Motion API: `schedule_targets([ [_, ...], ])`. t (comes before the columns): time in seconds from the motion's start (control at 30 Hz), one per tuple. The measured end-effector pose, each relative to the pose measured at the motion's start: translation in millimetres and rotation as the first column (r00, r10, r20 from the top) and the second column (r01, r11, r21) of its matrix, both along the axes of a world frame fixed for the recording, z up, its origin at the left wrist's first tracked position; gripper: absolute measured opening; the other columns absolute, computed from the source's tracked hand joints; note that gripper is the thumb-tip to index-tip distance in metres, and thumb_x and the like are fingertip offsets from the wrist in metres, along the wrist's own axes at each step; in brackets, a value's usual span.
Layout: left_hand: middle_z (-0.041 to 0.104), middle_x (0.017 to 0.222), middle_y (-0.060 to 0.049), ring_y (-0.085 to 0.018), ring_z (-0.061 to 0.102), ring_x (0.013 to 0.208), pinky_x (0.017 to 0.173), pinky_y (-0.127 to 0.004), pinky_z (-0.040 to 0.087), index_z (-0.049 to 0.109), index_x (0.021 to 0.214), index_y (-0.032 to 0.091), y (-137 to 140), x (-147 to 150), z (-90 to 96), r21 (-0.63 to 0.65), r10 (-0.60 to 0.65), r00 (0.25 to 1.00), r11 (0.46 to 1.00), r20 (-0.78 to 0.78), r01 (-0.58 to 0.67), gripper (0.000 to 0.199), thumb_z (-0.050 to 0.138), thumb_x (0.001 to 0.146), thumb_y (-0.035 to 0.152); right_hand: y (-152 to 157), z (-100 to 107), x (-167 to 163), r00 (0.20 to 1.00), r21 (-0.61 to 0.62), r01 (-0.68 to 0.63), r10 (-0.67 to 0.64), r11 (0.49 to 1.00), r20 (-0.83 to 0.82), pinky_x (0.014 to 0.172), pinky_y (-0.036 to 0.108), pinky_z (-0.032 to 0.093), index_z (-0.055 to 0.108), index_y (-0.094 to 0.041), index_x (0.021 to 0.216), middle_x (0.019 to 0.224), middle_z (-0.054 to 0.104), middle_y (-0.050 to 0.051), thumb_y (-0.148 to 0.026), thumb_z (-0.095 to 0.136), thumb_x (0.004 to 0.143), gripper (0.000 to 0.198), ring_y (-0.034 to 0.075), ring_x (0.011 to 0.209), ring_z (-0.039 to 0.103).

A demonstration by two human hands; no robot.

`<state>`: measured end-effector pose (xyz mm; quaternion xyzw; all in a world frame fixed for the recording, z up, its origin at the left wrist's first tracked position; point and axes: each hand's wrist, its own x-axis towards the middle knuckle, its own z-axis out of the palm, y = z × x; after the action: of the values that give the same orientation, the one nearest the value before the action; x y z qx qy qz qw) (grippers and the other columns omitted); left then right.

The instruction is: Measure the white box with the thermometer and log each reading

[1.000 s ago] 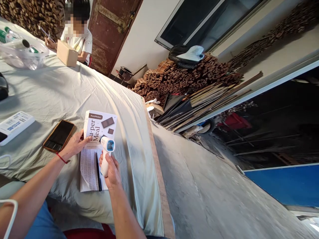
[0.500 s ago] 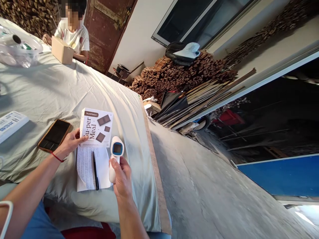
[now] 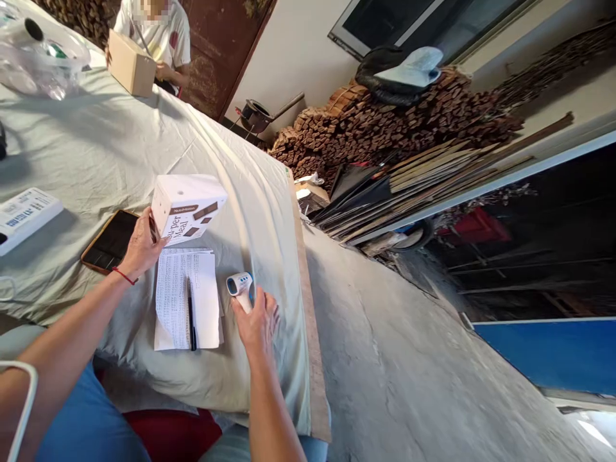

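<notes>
My left hand grips the lower left side of a white printed box that reads "NutriMotion". The box's front faces me and its top shows; whether it rests on the cloth I cannot tell. Just below it lie handwritten sheets of paper with a black pen across them. To the right of the papers, my right hand is closed round the handle of a white infrared thermometer, its screen end pointing up and left. Beside my left wrist a smartphone lies on the cloth.
A pale cloth covers the table. At left are a white carton and a plastic tub of clear items. Across the table a person holds a cardboard box. Stacked firewood lines the wall beyond the concrete floor.
The printed box has moved up and tipped, so its top now shows. My right hand has shifted right with the thermometer, which has turned and tilted. The view has shifted too.
</notes>
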<state>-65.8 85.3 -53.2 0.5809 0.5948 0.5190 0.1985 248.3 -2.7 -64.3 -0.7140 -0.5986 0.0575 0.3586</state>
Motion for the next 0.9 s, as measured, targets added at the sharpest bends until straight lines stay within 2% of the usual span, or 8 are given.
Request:
schedule_targets([
  [0.1,0.047,0.149,-0.021,-0.037,0.044,0.142,0.117,-0.055,0.042,0.035,0.150,0.013,-5,12,-1.9,0.002,0.083,0.994,0.997,-0.071,-0.083,0.081,0.071,0.077,0.022,-7,8,-34,0.967,0.100,-0.234,0.242,0.967,-0.075,0.090,0.043,0.049,0.072,-0.021,0.105,0.106,0.070,0.013,-0.048,0.065,0.089,0.032,0.027,0.095,0.063],
  [0.23,0.051,0.134,-0.019,-0.037,0.047,0.131,0.109,-0.055,0.047,0.046,0.132,0.013,-25,24,8.9,0.126,0.182,0.971,0.978,-0.154,-0.163,0.062,0.073,0.077,0.025,-8,15,-81,0.903,-0.094,-0.398,0.371,0.913,-0.218,0.075,0.035,0.047,0.073,-0.025,0.104,0.089,0.069,0.005,-0.034,0.075,0.081,0.025,0.021,0.074,0.059],
  [0.33,0.057,0.122,-0.014,-0.033,0.056,0.118,0.103,-0.051,0.051,0.054,0.118,0.018,-47,31,18.8,0.123,0.022,0.965,0.992,-0.263,0.011,0.036,0.068,0.085,0.026,-5,18,-83,0.869,-0.132,-0.453,0.404,0.882,-0.285,0.075,0.035,0.046,0.075,-0.029,0.112,0.085,0.068,0.003,-0.024,0.068,0.079,0.034,0.021,0.072,0.058],
  [0.43,0.062,0.118,-0.011,-0.030,0.061,0.110,0.098,-0.048,0.052,0.062,0.113,0.020,-66,40,22.5,-0.116,-0.271,0.876,0.962,-0.399,0.245,0.025,0.066,0.088,0.024,-5,21,-59,0.825,-0.067,-0.472,0.413,0.879,-0.387,0.078,0.036,0.049,0.077,-0.027,0.112,0.081,0.066,0.003,-0.030,0.059,0.083,0.034,0.020,0.072,0.058],
  [0.53,0.062,0.127,-0.013,-0.034,0.059,0.119,0.103,-0.052,0.048,0.070,0.113,0.021,-78,52,20.5,-0.308,-0.443,0.763,0.893,-0.470,0.329,0.032,0.075,0.082,0.026,-6,25,-34,0.755,0.014,-0.422,0.360,0.907,-0.547,0.077,0.035,0.051,0.074,-0.024,0.114,0.088,0.067,0.003,-0.039,0.058,0.086,0.035,0.020,0.078,0.061],
  [0.63,0.060,0.135,-0.013,-0.037,0.052,0.131,0.112,-0.054,0.041,0.075,0.111,0.023,-84,61,18.4,-0.352,-0.507,0.694,0.860,-0.512,0.369,0.033,0.080,0.078,0.029,-8,26,-28,0.684,0.103,-0.381,0.355,0.919,-0.638,0.077,0.034,0.052,0.066,-0.024,0.119,0.094,0.067,0.003,-0.045,0.072,0.081,0.044,0.019,0.083,0.063],
  [0.73,0.058,0.139,-0.013,-0.037,0.047,0.138,0.116,-0.054,0.037,0.078,0.109,0.025,-87,64,20.1,-0.377,-0.527,0.637,0.849,-0.563,0.369,0.031,0.080,0.079,0.031,-9,27,-35,0.683,0.138,-0.367,0.367,0.920,-0.631,0.073,0.034,0.051,0.064,-0.025,0.101,0.078,0.059,-0.001,-0.053,0.076,0.080,0.036,0.017,0.071,0.058],
  [0.9,0.057,0.139,-0.013,-0.037,0.046,0.139,0.117,-0.053,0.035,0.080,0.110,0.026,-88,60,26.3,-0.421,-0.575,0.575,0.818,-0.582,0.391,0.029,0.078,0.082,0.033,-6,25,-52,0.665,0.006,-0.478,0.366,0.879,-0.651,0.073,0.034,0.050,0.070,-0.023,0.104,0.076,0.059,-0.001,-0.053,0.054,0.092,0.035,0.018,0.074,0.059],
])
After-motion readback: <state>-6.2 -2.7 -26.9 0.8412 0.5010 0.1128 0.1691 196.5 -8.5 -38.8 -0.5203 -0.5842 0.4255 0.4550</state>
